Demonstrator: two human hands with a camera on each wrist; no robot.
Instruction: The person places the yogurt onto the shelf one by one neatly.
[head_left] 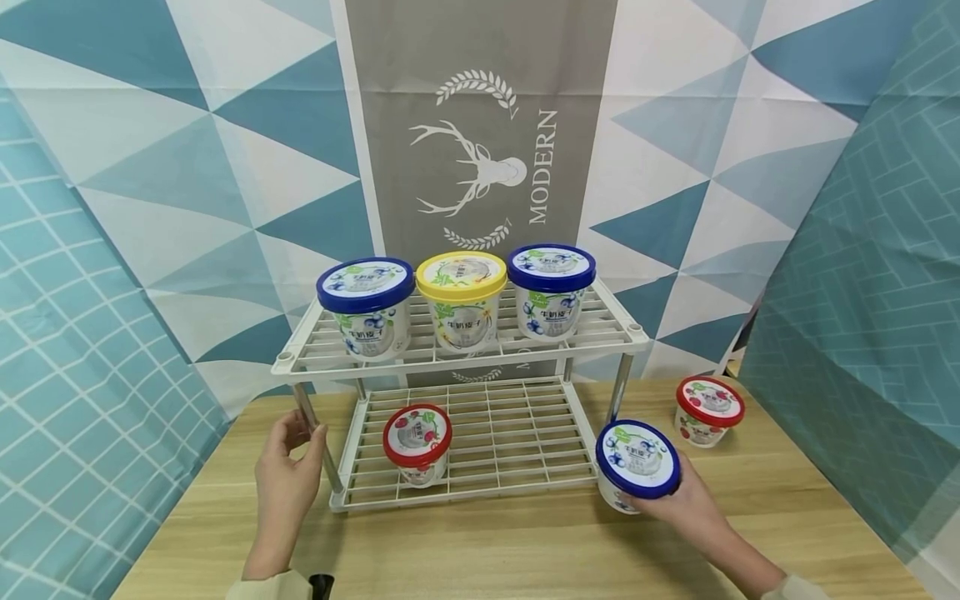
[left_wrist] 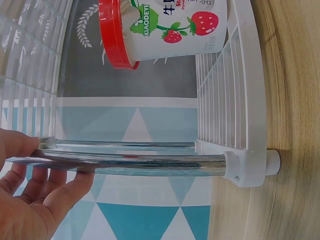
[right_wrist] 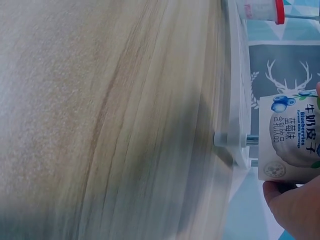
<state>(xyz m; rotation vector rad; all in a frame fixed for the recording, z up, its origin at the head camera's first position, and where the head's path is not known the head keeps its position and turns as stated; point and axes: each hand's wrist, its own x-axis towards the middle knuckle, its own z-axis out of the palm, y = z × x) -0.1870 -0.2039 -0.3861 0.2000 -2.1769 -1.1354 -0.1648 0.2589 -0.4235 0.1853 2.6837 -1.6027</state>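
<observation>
My left hand (head_left: pixel 287 479) holds the front left metal post (left_wrist: pixel 150 164) of a two-tier white rack (head_left: pixel 465 364), thumb on one side and fingers on the other. With my right hand (head_left: pixel 693 508) I grip a blue-lidded blueberry tub (head_left: pixel 637 458), slightly tilted, by the rack's front right corner. Its printed side faces the right wrist view, where part of the tub is cut off. A red-lidded strawberry tub (head_left: pixel 417 442) stands on the lower shelf towards the left. Along the upper shelf sit a blue-lidded tub (head_left: pixel 365 287), a yellow-lidded tub (head_left: pixel 461 287) and another blue-lidded tub (head_left: pixel 551 283).
Another red-lidded tub (head_left: pixel 708 408) stands on the wooden table (head_left: pixel 480 558), right of the rack and behind my right hand. A patterned cloth (head_left: pixel 480 50) with a deer head hangs behind the rack. Blue tile-patterned sheets (head_left: pixel 870 275) flank both sides.
</observation>
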